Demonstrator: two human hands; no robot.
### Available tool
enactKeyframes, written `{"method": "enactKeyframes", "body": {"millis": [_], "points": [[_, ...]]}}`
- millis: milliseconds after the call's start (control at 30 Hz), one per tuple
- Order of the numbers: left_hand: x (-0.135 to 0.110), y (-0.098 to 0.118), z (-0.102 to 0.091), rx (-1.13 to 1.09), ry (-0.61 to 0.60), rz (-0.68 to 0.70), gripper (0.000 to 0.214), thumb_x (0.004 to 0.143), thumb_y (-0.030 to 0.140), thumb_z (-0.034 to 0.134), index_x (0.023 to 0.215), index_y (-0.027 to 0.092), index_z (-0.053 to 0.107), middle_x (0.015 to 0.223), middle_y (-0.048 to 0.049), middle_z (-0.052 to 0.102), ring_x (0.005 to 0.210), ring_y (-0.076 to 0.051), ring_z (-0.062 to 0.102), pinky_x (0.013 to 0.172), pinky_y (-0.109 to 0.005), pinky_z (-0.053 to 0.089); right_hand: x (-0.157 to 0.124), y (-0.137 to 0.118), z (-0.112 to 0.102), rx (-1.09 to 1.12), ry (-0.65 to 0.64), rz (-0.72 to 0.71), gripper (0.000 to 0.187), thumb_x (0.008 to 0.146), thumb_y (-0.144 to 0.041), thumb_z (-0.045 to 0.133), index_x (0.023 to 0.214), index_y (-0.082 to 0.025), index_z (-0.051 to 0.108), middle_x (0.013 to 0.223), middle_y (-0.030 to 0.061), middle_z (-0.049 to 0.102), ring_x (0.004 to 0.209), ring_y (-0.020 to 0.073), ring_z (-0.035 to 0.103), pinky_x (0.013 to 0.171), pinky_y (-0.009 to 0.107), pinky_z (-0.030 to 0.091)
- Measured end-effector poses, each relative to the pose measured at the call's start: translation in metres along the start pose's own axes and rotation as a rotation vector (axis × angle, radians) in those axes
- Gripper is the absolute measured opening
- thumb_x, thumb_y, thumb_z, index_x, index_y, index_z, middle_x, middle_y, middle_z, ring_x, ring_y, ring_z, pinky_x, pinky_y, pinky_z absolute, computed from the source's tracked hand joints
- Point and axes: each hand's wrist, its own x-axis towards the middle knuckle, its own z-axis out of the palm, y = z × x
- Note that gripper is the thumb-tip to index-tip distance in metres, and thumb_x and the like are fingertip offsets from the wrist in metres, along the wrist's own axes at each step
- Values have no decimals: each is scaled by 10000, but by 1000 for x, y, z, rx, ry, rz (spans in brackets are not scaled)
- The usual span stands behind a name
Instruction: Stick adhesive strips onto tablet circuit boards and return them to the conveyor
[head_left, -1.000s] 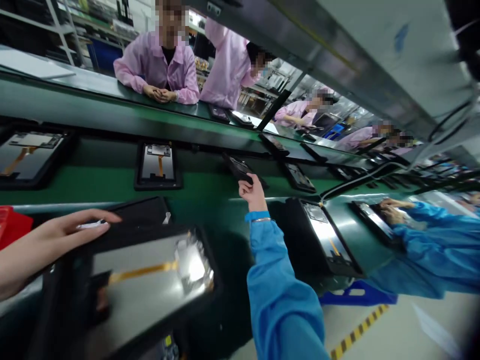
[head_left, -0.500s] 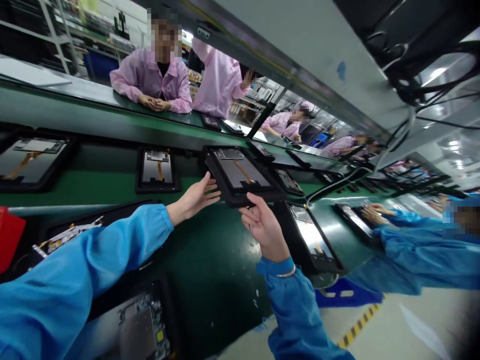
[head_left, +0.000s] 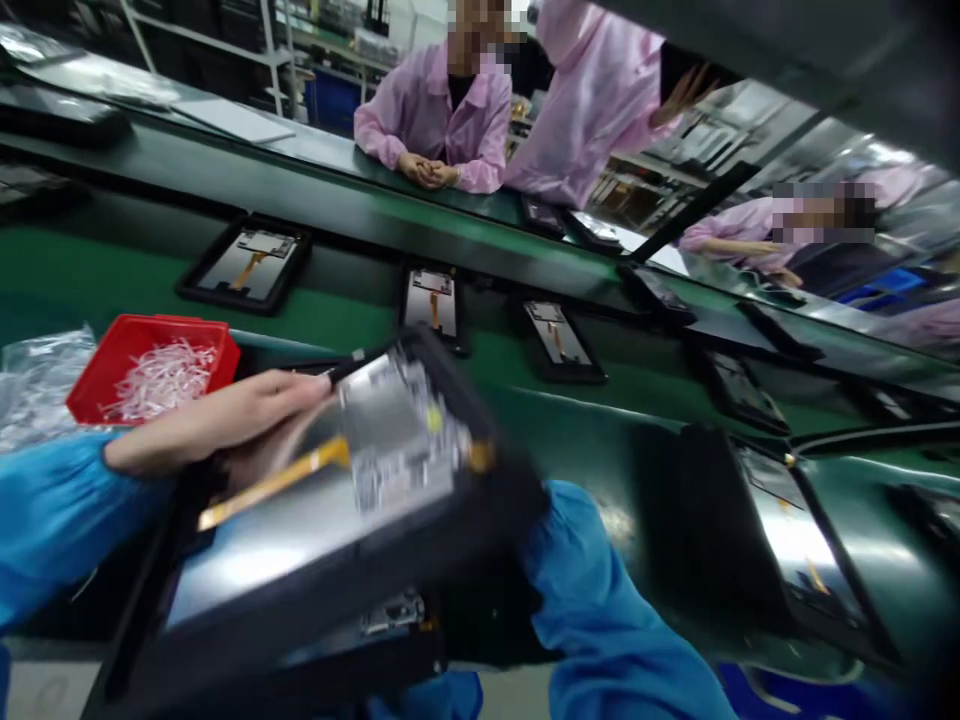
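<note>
A partly assembled tablet (head_left: 405,490) in a thick black frame is tilted up in front of me, blurred by motion. It shows a silver panel, a circuit board with a yellow dot, and an orange flex cable. My left hand (head_left: 240,415) has its fingers closed on the frame's far left edge. At the right corner my right sleeve (head_left: 600,590) meets the frame; the hand itself is hidden behind the raised tablet, which it appears to hold. Below it, part of another black-framed tablet (head_left: 397,615) shows.
A red bin (head_left: 229,355) of small white strips stands at the left beside clear plastic bags (head_left: 41,385). Several framed tablets line the green belt (head_left: 337,295); another tablet (head_left: 795,530) lies at right. People in pink (head_left: 442,120) are across the line.
My hands have left the framed tablet on the belt, which now lies there. They have come back toward me and raised a different tablet from the near bench. The view has swung left.
</note>
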Motion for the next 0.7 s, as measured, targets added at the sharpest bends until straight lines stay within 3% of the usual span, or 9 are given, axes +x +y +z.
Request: {"method": "enactKeyframes", "body": {"millis": [67,133,233,300,367,533,700], "points": [[-20,-17,6,168,-143,69,409,809,615,697,767,213,758,694,-21,724,618,-193,654,537,-246,490,16,6,15,-124,-68,61,250,988,-393,635,1059,-156,665,1047,54,685,902,158,663,807,343,589],[-32,-34,17,319,-250,135,379,864,586,657,820,223,757,658,-11,697,579,-180,628,552,-249,473,25,7,27,-231,-113,132,224,965,-368,667,1003,-148,666,1029,48,678,912,163,655,829,356,574],[-34,-50,29,491,-271,256,385,957,544,552,889,215,740,767,-35,693,664,-180,640,633,-265,484,29,5,36,-286,-129,194,142,872,-241,755,816,-147,665,863,22,668,791,145,624,760,305,519],[-23,-56,30,579,-225,332,370,1011,466,476,956,201,729,961,-75,687,847,-202,659,790,-315,517,29,2,36,-265,-136,203,133,829,-163,765,742,-155,665,759,4,651,691,122,593,700,266,466],[-5,-59,28,651,-166,381,320,1032,380,462,998,170,702,1023,-84,652,932,-207,637,888,-382,523,27,-1,35,-224,-133,197,123,820,-130,753,735,-158,668,730,-10,644,624,98,572,653,240,432],[39,-63,27,720,-152,457,246,987,363,625,1080,136,640,1063,-53,657,945,-174,648,867,-381,582,14,-11,28,-102,-101,152,99,829,-122,722,771,-156,650,751,-29,630,507,57,532,563,218,412],[44,-56,31,650,-245,502,246,995,372,619,1047,133,647,993,-38,668,852,-143,653,788,-327,593,1,-18,22,4,-63,83,100,842,-180,727,778,-175,650,724,-39,619,476,56,497,536,229,402]]}}
